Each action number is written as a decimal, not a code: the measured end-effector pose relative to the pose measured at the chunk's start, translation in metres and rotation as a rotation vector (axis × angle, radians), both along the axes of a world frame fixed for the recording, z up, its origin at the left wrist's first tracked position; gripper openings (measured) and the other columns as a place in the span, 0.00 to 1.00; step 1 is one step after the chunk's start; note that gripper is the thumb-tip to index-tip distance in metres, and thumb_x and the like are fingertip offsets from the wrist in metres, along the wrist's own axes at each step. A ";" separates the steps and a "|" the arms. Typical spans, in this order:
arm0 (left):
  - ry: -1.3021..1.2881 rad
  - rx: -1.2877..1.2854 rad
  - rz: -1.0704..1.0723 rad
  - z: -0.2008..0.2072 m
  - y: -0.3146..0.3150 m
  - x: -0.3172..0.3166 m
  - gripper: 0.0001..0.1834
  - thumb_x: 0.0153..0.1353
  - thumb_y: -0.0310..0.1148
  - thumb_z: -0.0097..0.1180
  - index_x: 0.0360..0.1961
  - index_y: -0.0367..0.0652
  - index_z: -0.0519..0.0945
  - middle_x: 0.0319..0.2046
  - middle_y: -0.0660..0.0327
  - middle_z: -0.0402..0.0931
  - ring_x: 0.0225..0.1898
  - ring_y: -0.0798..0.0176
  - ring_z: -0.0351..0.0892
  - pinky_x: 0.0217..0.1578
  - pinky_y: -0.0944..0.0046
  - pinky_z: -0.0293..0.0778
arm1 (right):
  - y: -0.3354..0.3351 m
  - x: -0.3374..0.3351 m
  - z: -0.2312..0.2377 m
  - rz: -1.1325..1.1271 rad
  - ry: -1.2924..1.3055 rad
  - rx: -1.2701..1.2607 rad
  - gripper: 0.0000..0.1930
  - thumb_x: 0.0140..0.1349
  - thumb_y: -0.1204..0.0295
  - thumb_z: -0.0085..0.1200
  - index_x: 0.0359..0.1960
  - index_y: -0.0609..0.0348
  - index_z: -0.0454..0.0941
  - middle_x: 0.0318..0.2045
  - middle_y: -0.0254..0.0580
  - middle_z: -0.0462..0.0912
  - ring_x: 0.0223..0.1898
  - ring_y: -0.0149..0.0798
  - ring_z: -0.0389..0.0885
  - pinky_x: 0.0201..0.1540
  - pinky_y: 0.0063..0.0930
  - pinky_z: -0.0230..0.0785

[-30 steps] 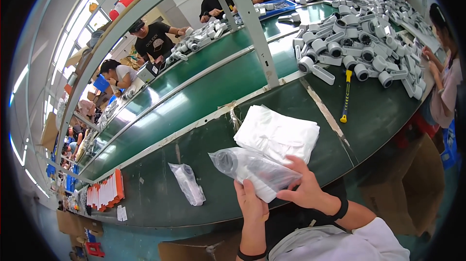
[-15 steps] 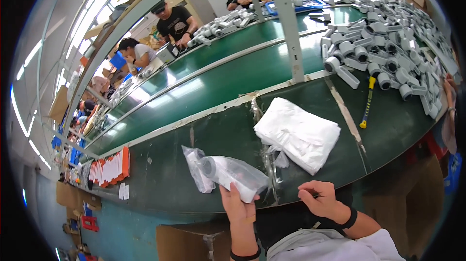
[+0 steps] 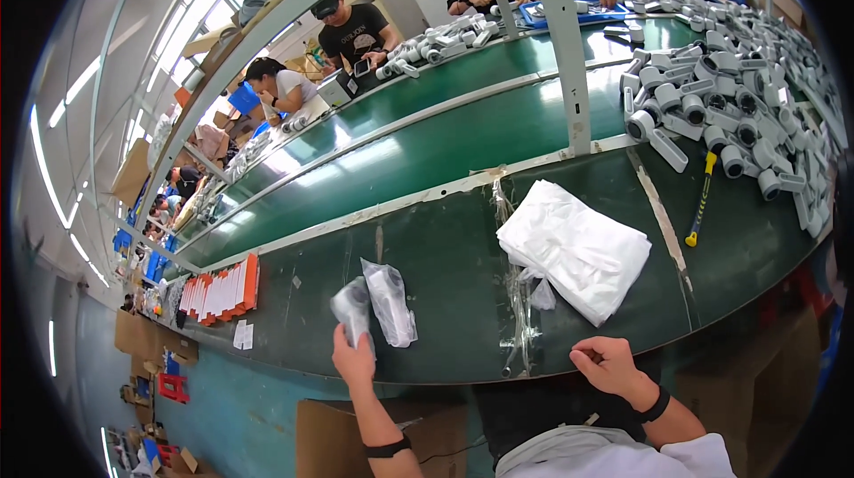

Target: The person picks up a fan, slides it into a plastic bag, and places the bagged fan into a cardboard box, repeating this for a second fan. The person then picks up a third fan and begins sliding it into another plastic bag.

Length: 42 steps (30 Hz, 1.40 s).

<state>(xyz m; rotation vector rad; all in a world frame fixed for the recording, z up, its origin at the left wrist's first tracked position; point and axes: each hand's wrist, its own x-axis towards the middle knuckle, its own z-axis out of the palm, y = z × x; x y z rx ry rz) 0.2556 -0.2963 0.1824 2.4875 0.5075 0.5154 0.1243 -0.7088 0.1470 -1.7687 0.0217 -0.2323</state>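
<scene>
My left hand [image 3: 355, 355] grips the lower end of a grey plastic part in a clear bag [image 3: 350, 305], at the left-middle of the green bench. Right beside it lies a second bagged grey part [image 3: 390, 303], which the hand does not hold. My right hand [image 3: 608, 366] hovers at the bench's front edge, its fingers curled in with nothing visible in them. Beyond it is a stack of white plastic bags [image 3: 576, 251]. At the right lies a yellow-and-black handled tool [image 3: 702, 198], next to a large heap of grey parts with round ends [image 3: 747, 104].
Orange-and-white flat boxes [image 3: 221, 291] stand in a row on the left. A metal post [image 3: 569, 60] rises behind the white bags. Across the green conveyor [image 3: 400, 136], several people work near more grey parts. A cardboard box [image 3: 378, 433] sits below the bench edge.
My left hand has carried its bagged part leftward, from the right side of the other bagged part to its left. My right hand keeps its curled pose. The view has shifted slightly.
</scene>
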 end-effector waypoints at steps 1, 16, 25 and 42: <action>-0.004 0.018 -0.007 -0.006 -0.005 0.004 0.29 0.55 0.33 0.62 0.58 0.37 0.72 0.48 0.42 0.78 0.50 0.41 0.78 0.51 0.52 0.72 | -0.001 0.000 -0.001 -0.006 -0.002 -0.004 0.05 0.58 0.75 0.63 0.31 0.65 0.82 0.20 0.37 0.82 0.19 0.22 0.77 0.23 0.17 0.70; -0.522 -0.105 -0.126 0.012 -0.077 -0.026 0.16 0.62 0.35 0.60 0.45 0.34 0.79 0.40 0.50 0.79 0.38 0.53 0.79 0.40 0.60 0.74 | -0.021 -0.017 0.023 0.039 -0.005 0.008 0.08 0.60 0.71 0.62 0.38 0.61 0.84 0.26 0.38 0.84 0.25 0.26 0.81 0.28 0.20 0.74; -0.036 -0.447 -0.679 -0.040 -0.204 -0.070 0.13 0.62 0.28 0.59 0.47 0.36 0.78 0.42 0.54 0.76 0.38 0.60 0.77 0.40 0.64 0.75 | -0.202 0.025 0.075 -0.702 -0.134 -0.190 0.06 0.58 0.72 0.56 0.35 0.61 0.80 0.26 0.40 0.82 0.25 0.28 0.79 0.30 0.26 0.73; -0.372 0.199 -0.719 -0.031 -0.245 -0.071 0.06 0.56 0.26 0.62 0.34 0.36 0.83 0.37 0.48 0.78 0.38 0.46 0.76 0.42 0.50 0.73 | -0.490 0.062 0.057 -0.984 0.587 -1.024 0.31 0.54 0.75 0.50 0.64 0.44 0.66 0.65 0.36 0.67 0.69 0.46 0.57 0.60 0.74 0.53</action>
